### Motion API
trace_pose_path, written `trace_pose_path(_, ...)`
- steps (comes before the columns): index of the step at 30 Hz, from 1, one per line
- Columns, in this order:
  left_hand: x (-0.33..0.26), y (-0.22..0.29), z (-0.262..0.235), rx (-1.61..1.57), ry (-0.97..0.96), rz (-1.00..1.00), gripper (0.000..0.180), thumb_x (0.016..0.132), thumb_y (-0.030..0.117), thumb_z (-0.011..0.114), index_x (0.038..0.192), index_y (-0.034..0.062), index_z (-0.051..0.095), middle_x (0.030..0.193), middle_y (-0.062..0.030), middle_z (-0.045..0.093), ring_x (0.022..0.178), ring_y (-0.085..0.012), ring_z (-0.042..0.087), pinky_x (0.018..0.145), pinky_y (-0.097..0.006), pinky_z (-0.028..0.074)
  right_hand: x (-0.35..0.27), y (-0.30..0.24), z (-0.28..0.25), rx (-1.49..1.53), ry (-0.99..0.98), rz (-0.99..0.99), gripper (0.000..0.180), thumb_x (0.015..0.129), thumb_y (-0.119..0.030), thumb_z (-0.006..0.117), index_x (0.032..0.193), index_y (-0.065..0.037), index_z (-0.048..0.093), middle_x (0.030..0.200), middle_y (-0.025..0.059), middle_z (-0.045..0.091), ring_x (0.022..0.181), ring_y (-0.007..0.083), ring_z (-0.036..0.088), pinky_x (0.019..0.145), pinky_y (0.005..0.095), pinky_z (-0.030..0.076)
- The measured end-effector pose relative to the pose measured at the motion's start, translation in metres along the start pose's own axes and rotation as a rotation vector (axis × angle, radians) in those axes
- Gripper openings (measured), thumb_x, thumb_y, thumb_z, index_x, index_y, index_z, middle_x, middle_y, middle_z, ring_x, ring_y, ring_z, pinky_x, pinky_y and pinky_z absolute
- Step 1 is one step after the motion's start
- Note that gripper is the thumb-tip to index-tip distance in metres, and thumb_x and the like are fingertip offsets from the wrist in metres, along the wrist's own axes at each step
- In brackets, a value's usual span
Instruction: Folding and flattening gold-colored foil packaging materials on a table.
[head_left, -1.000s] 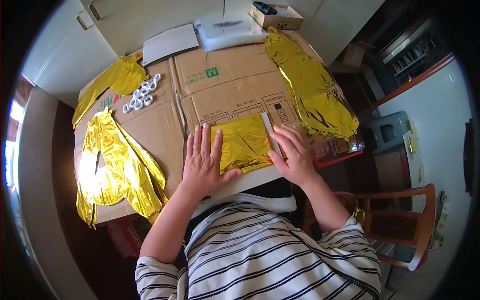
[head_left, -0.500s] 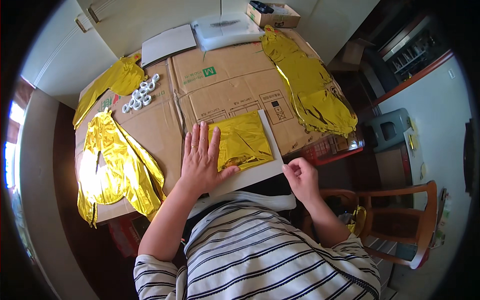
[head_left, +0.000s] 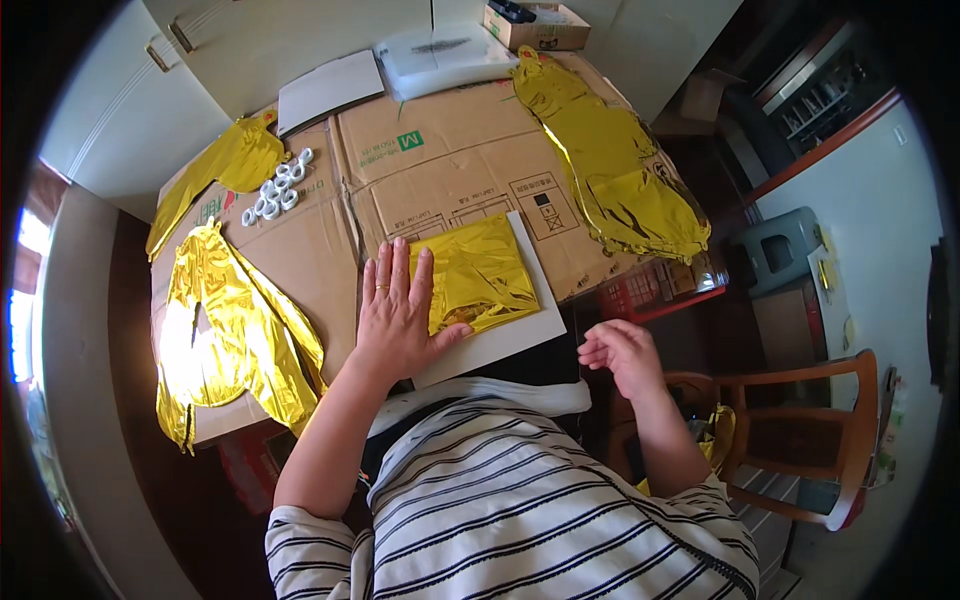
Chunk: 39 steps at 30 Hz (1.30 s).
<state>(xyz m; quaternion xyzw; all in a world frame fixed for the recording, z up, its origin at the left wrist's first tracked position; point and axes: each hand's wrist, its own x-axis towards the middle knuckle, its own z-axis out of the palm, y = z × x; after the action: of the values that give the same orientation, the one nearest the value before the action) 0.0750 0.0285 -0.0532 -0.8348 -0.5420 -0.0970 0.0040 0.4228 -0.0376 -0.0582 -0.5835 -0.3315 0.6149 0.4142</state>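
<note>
My left hand (head_left: 396, 322) lies flat with its fingers stretched out, pressing the left side of a folded gold foil balloon (head_left: 482, 272). Beneath that balloon is a white card (head_left: 500, 345), whose right and near margins show. Off the card's near right corner, my right hand (head_left: 622, 358) hovers beyond the table edge. Its fingers are drawn together and curled, with nothing visible in them. Flat, uninflated gold foil balloons lie around: one at the near left (head_left: 235, 320), one at the far left (head_left: 228, 165) and one at the right (head_left: 612, 160).
Flattened cardboard (head_left: 300, 240) covers the table. White ribbon rolls (head_left: 275, 190) cluster at left. Along the back are a stack of white cards (head_left: 330, 90), a clear plastic package (head_left: 445, 65) and a small box (head_left: 538, 28). A wooden chair (head_left: 850, 440) and a grey stool (head_left: 780, 250) stand right.
My right hand has moved right, away from the card's corner. The left hand stays flat on the folded balloon. The whole view has shifted slightly.
</note>
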Motion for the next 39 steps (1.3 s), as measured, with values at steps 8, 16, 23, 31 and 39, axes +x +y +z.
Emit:
trace_pose_path(8, 0.0, -0.001, 0.001, -0.007, 0.003, 0.006, 0.109, 0.09, 0.079, 0.05, 0.16, -0.0011, 0.029, 0.164, -0.0335, 0.023, 0.155, -0.0483, 0.016, 0.126, -0.057, 0.01, 0.018, 0.004, 0.042, 0.034, -0.215, 0.083, 0.03, 0.103, -0.03, 0.066, 0.108, -0.001, 0.067, 0.097, 0.0158, 0.076, 0.079, 0.0186, 0.074, 0.07, 0.0279, 0.059)
trace_pose_path(16, 0.0, 0.001, -0.004, -0.007, -0.026, -0.009, 0.108, 0.09, 0.079, 0.05, 0.16, -0.001, 0.028, 0.165, -0.0332, 0.022, 0.156, -0.0482, 0.016, 0.126, -0.056, 0.01, 0.005, -0.007, 0.017, 0.106, -0.005, 0.065, 0.02, 0.099, -0.022, 0.068, 0.098, -0.002, 0.067, 0.082, 0.0159, 0.075, 0.066, 0.0192, 0.073, 0.06, 0.0283, 0.058)
trace_pose_path(23, -0.001, -0.001, -0.001, 0.001, -0.014, -0.008, 0.11, 0.09, 0.083, 0.045, 0.161, 0.0002, 0.028, 0.165, -0.0321, 0.023, 0.156, -0.0477, 0.017, 0.126, -0.057, 0.01, -0.024, -0.05, -0.083, -0.044, 0.161, -0.045, 0.021, 0.098, -0.021, 0.065, 0.102, -0.001, 0.069, 0.08, 0.0146, 0.075, 0.062, 0.0183, 0.071, 0.057, 0.0282, 0.055)
trace_pose_path(31, 0.0, -0.001, -0.001, 0.014, -0.013, 0.005, 0.11, 0.09, 0.081, 0.046, 0.16, -0.0018, 0.028, 0.164, -0.0338, 0.024, 0.155, -0.0481, 0.017, 0.126, -0.057, 0.01, -0.028, -0.109, -0.133, -0.195, 0.244, -0.275, 0.022, 0.101, -0.023, 0.063, 0.098, -0.002, 0.067, 0.081, 0.0115, 0.073, 0.067, 0.0154, 0.069, 0.062, 0.0274, 0.054)
trace_pose_path(39, -0.002, -0.002, -0.002, 0.015, -0.008, 0.002, 0.11, 0.091, 0.081, 0.047, 0.16, -0.0025, 0.028, 0.164, -0.0336, 0.024, 0.156, -0.0476, 0.017, 0.126, -0.057, 0.011, 0.03, -0.135, -0.084, -0.445, 0.239, -0.219, 0.023, 0.101, -0.024, 0.063, 0.096, -0.002, 0.068, 0.08, 0.0094, 0.073, 0.067, 0.013, 0.068, 0.062, 0.0261, 0.053)
